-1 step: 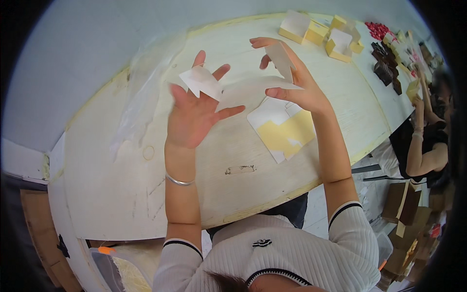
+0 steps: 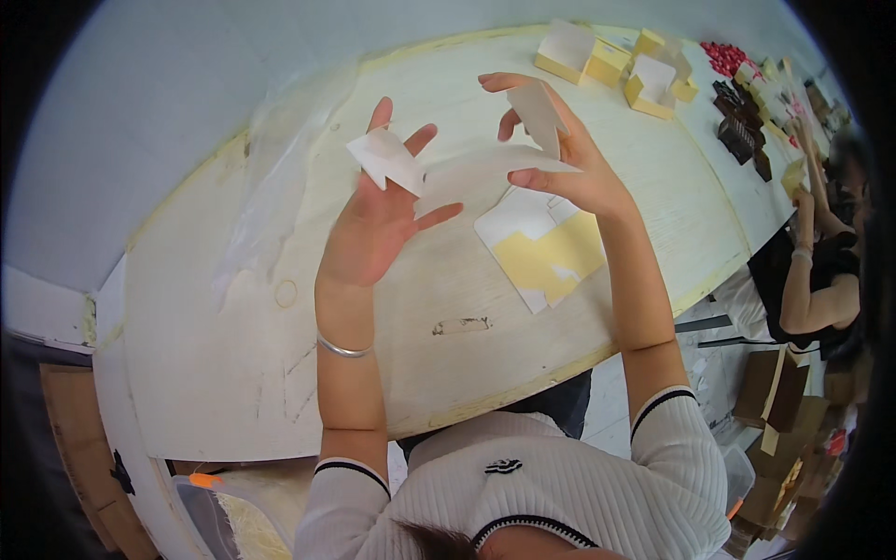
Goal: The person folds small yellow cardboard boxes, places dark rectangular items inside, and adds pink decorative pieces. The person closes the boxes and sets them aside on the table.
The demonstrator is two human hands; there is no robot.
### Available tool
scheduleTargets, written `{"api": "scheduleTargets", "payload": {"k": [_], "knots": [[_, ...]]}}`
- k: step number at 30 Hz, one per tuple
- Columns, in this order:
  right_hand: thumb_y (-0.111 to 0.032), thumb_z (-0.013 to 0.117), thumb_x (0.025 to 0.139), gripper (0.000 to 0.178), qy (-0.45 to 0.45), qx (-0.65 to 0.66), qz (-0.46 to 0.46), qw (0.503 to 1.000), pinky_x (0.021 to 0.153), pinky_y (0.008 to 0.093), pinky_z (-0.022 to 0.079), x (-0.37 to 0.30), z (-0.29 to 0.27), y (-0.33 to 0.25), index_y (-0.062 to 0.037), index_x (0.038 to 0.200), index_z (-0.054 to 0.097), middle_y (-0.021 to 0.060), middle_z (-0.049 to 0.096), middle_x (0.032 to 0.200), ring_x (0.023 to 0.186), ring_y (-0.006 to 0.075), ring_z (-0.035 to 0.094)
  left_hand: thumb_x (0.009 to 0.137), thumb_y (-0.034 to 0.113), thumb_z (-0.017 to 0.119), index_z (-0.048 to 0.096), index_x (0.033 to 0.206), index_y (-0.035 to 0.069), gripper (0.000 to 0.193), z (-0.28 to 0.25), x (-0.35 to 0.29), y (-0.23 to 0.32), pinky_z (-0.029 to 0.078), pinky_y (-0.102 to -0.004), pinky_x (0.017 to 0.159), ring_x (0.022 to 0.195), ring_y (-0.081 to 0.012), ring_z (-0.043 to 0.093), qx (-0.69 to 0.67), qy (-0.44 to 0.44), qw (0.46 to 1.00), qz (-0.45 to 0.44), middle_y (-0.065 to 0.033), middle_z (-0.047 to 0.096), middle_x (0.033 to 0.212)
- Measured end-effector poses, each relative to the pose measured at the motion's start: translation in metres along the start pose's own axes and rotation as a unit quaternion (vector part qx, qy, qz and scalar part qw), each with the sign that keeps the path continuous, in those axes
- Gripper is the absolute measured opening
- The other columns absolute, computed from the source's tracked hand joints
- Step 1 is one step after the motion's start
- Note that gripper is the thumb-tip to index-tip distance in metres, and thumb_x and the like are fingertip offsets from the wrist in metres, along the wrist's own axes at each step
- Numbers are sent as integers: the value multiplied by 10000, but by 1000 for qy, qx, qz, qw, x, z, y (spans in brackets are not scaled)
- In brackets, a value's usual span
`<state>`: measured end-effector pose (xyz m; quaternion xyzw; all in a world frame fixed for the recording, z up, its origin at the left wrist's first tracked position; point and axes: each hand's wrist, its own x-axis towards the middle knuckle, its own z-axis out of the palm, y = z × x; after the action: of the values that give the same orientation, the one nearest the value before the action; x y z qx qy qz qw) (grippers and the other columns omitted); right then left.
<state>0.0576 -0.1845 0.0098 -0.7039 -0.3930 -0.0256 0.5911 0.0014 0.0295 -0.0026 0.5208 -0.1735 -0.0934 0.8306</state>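
Note:
Above the table, a partly folded white cardboard box blank [image 2: 490, 175] spans the gap between my hands, its end flaps bent up. My left hand [image 2: 364, 233] has its fingers spread, touching the flap on that side; its thumb is mostly hidden. At the other end, my right hand [image 2: 583, 168] grips the blank, with the thumb by the near edge and the fingers curled around the raised flap. Below them lie flat yellow-and-white box blanks [image 2: 551, 252], overlapping on the table.
Open yellow boxes [image 2: 565, 51] stand at the table's far side. Red wrapped pieces [image 2: 723, 59] and dark brown items [image 2: 737, 135] lie farther right, near another person's arm [image 2: 807, 289]. Clear plastic sheeting [image 2: 280, 159] lies along the left wall. Cardboard boxes [image 2: 770, 387] sit lower right.
My left hand has shifted very slightly, its thumb now less visible and its fingers a little closer to the flap. My right hand and the blank have barely moved.

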Motion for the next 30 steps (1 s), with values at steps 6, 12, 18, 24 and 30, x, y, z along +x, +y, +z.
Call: {"api": "scheduleTargets", "payload": {"k": [6,12,18,24,30], "knots": [[-417,684,629,768,22,17,-27,999,794,303,399,0,13,-1,-65,1255,411,68,400,1287,846,160,478,734,692,484,-13,1416,225,965,13,5,-6,273,-453,980,1291,-273,190,234,120,963,64,-128,179,1405],[-493,602,697,702,80,64,-52,993,810,302,372,2,25,8,-71,1233,437,65,423,1250,894,165,482,707,723,474,5,1414,235,980,26,8,-13,228,-446,1022,1327,-284,165,210,162,944,196,-72,116,1448],[-271,612,725,529,88,120,-41,988,842,304,364,0,30,-1,-117,1207,461,18,437,1203,968,169,460,793,557,540,48,1403,217,854,33,6,-12,198,-433,1033,1300,-276,236,215,156,938,221,-70,145,1433],[-176,668,685,575,82,96,-45,991,841,310,365,-3,42,-14,-123,1203,426,22,432,1198,1003,178,454,801,184,589,176,1360,133,698,31,5,-13,287,-386,996,1127,-198,373,157,189,934,259,-138,266,1342],[-175,714,673,667,125,80,14,989,798,309,389,-2,47,-17,-123,1241,368,61,410,1198,1011,175,457,827,106,513,257,1326,120,561,34,8,-12,374,-380,953,1145,-245,448,176,181,944,214,-129,407,1273]]}}
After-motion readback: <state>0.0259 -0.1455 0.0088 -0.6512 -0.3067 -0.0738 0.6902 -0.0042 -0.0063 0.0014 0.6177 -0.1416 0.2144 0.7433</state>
